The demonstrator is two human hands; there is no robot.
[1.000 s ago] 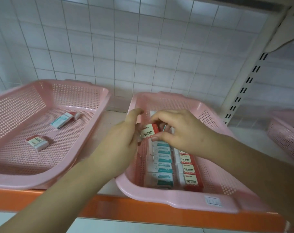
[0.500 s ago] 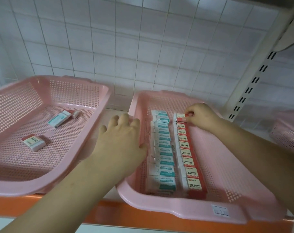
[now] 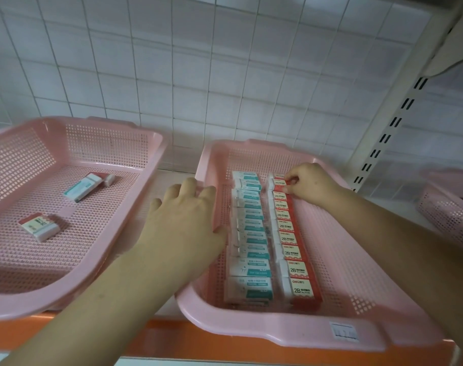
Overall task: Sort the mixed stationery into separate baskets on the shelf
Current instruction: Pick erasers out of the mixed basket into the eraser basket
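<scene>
Two pink baskets stand on the shelf. The right basket (image 3: 352,260) holds a row of teal erasers (image 3: 251,233) and a row of red 2B erasers (image 3: 291,239). My right hand (image 3: 311,183) pinches the red 2B eraser (image 3: 278,183) at the far end of the red row. My left hand (image 3: 184,215) rests with straight fingers on the right basket's left rim. The left basket (image 3: 13,299) holds a teal eraser (image 3: 81,187), a red eraser (image 3: 107,178) behind it and another red 2B eraser (image 3: 38,225).
The shelf has an orange front edge (image 3: 172,336) and a white tiled wall (image 3: 198,75) behind. A white slotted upright (image 3: 391,122) stands at the right, with part of a third pink basket (image 3: 449,215) beyond it.
My right hand carried the red eraser from in front of me to the far end of the red row. My left hand let go and dropped onto the basket rim.
</scene>
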